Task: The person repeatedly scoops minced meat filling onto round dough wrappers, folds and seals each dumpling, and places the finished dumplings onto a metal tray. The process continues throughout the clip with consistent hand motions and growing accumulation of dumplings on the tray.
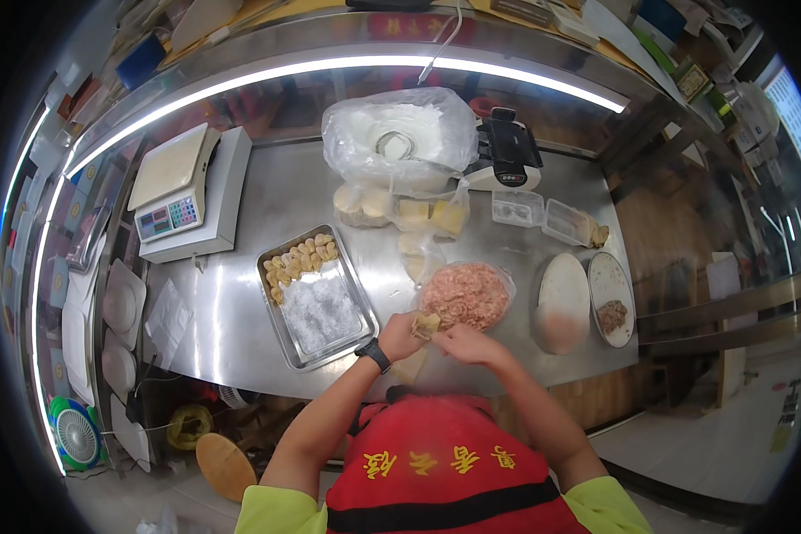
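Note:
My left hand (400, 337), with a dark watch on its wrist, holds a yellowish wonton wrapper (426, 323), gathered at the near edge of the meat. Closed fingers of my right hand (468, 344) meet the wrapper's right side; whether they pinch it or a small tool is too small to tell. Just beyond lies a mound of pink minced meat (465, 295) in a round, plastic-lined dish. Flat pale wrappers (409, 368) lie below my hands. To the left, a metal tray (297, 358) dusted with white flour holds several folded wontons (301, 260) at its far end.
A plastic-bagged tub of white powder (400, 133) stands at the back, bagged wrapper stacks (432, 214) before it. At left is a scale (171, 182). On the right are a black-and-white device (510, 151), clear boxes (517, 209) and two oval dishes (562, 285).

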Demonstrator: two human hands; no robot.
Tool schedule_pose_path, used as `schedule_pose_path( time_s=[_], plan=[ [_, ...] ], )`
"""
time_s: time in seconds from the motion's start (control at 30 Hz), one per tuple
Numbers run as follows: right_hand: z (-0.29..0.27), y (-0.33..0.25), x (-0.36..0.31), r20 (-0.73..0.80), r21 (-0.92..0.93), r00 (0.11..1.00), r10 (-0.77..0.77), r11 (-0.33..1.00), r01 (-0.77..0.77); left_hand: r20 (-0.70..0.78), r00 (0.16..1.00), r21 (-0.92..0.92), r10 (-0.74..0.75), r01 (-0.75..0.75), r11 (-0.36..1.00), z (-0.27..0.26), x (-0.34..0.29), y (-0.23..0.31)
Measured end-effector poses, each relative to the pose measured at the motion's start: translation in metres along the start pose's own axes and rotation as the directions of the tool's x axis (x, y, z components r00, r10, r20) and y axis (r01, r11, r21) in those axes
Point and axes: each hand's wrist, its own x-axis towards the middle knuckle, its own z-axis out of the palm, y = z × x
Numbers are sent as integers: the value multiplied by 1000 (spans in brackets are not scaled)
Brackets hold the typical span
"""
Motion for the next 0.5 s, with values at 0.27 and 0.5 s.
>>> schedule_pose_path(
  time_s=[0.27,0.5],
  plan=[
    [-5,-27,6,152,-133,985,-83,986,104,-7,990,83,140,-139,987,4,-19,-11],
    [-16,-7,3,244,3,967,76,997,-80,-76,952,69,296,-291,954,4,-29,-37]
  ],
)
